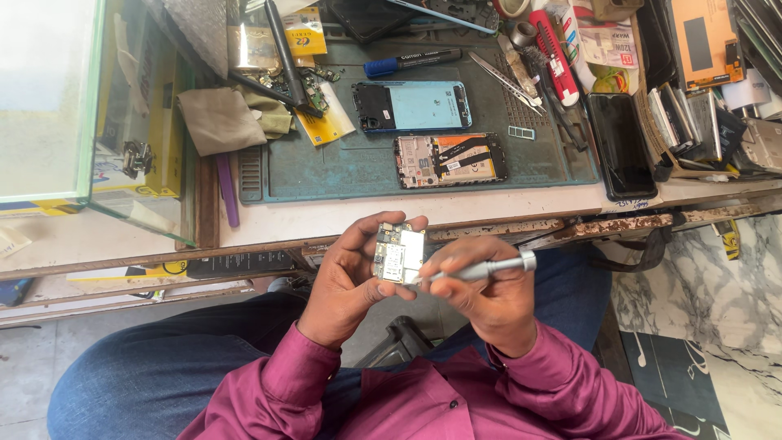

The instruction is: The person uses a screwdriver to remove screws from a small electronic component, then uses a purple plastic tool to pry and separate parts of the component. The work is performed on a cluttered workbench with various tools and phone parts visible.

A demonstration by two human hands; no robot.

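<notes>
Head view: your left hand is closed around a small circuit board, thumb and fingers pinching its edges, face tilted up toward you. Board sits just right of that grip, long axis roughly upright in frame. Your right hand is clamped on a grey screwdriver, shaft lying near horizontal, tip pointing left and touching the board's lower right edge, handle end sticking out right. So the board lies directly left of the tool grip, tool axis crossing the board's long axis. Both hands near, over your lap, below the bench edge. Farther up, an opened phone rests on the green work mat.
</notes>
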